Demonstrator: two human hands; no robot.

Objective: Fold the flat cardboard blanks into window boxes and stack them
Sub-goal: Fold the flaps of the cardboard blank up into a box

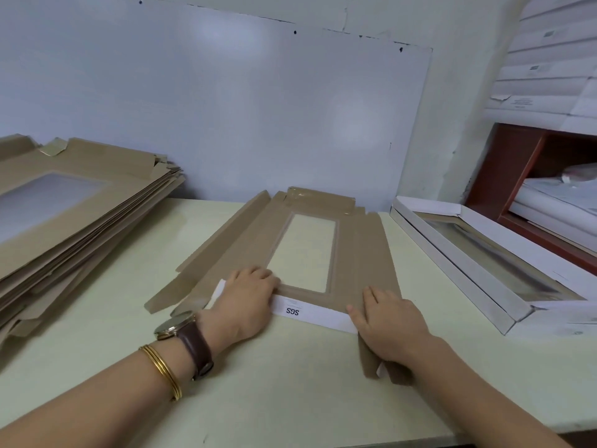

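- Our left hand [248, 297] lies palm down, fingers relaxed and gripping nothing, pressing on the left part of a white flap [316, 315] folded over the near edge of the cardboard blank [365, 253]
- Our right hand [389, 313] is likewise flat and open, fingers straight and pointing away from us, bearing down on the flap's right end and the brown card beside it
- We see the blank spread brown side up in the middle of the pale table [290, 383], its clear window [303, 250] between our two hands and the far end, its long side strips splayed out to left and right
- Printed letters reading "SGS" show upside down on the flap between our hands
- We wear a brown-strapped watch [171, 328] and gold bangles [161, 371] on the left wrist
- At the left of the table, well apart from our hands, rests a tall stack of flat blanks [80, 205], the top one showing its window
- To the right sits a folded box [462, 263], white side out, its window facing up
- Behind the table stands a pale wall panel [226, 108]; at far right, a red-brown shelf [517, 176] holds papers
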